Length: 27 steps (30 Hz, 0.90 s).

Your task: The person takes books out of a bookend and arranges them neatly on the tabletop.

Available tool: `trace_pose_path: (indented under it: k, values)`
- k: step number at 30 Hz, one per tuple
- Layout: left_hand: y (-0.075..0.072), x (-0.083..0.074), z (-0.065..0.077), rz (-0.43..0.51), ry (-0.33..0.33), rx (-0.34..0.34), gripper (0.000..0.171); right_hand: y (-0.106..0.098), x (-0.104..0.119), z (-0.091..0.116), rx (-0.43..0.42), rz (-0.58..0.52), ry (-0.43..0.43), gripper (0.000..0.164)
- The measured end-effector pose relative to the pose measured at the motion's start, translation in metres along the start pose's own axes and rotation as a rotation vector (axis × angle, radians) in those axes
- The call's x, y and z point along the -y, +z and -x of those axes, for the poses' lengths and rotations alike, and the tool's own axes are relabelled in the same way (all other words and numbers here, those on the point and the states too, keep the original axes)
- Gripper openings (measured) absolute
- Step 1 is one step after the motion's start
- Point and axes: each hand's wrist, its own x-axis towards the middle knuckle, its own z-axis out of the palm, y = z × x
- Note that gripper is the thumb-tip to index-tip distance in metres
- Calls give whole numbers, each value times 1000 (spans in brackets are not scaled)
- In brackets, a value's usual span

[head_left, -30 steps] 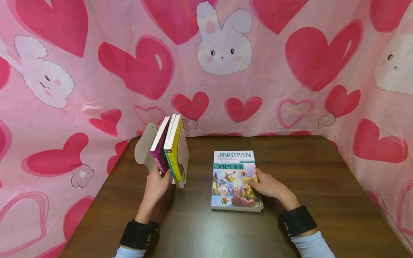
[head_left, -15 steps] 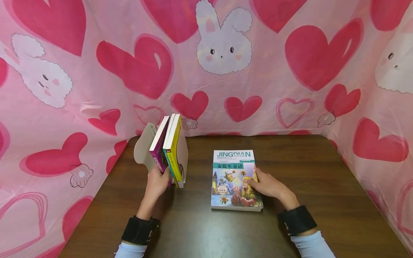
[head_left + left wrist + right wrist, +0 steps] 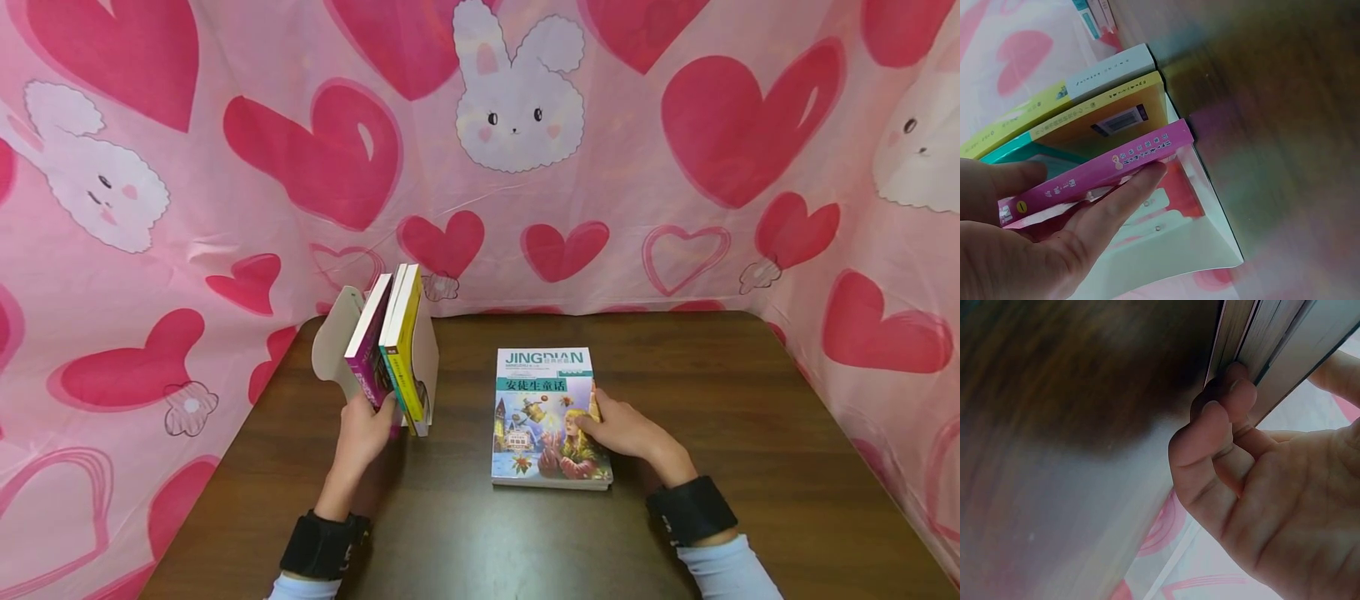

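Note:
In the head view my left hand (image 3: 365, 433) pinches a purple book (image 3: 369, 337) low on its spine, thumb on one side and fingers on the other. The purple book leans left inside a white book rack (image 3: 337, 337). Beside it, a yellow-spined book (image 3: 405, 375) and a thin teal-edged one stand together against the rack's right wall. The left wrist view shows the purple spine (image 3: 1097, 164) between thumb and fingers. My right hand (image 3: 637, 437) grips the right edge of a small stack of books (image 3: 536, 425) lying flat, thumb on the illustrated cover, fingers curled at the page edges (image 3: 1272, 331).
A dark wooden table (image 3: 465, 542) carries everything. Behind it and at both sides hangs a pink cloth (image 3: 615, 192) with hearts and rabbits, close to the table's back edge. The rack stands at the back left, the stack near the middle.
The top of the purple book has tipped slightly left and towards me, widening the gap to the teal-edged book. My right hand and the stack stay where they were.

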Motion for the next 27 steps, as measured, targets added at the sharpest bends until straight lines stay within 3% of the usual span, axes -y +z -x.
trace_pose_path:
  k: [11, 23, 27]
  values:
    - [-1, -1, -5, 38, -28, 17, 45, 0, -1, 0, 10, -11, -2, 83]
    - [-2, 0, -2, 84, -4, 20, 46, -2, 0, 0, 23, -21, 12, 83]
    - [0, 1, -1, 77, 11, -17, 44, 0, 0, 0, 9, -2, 5, 82]
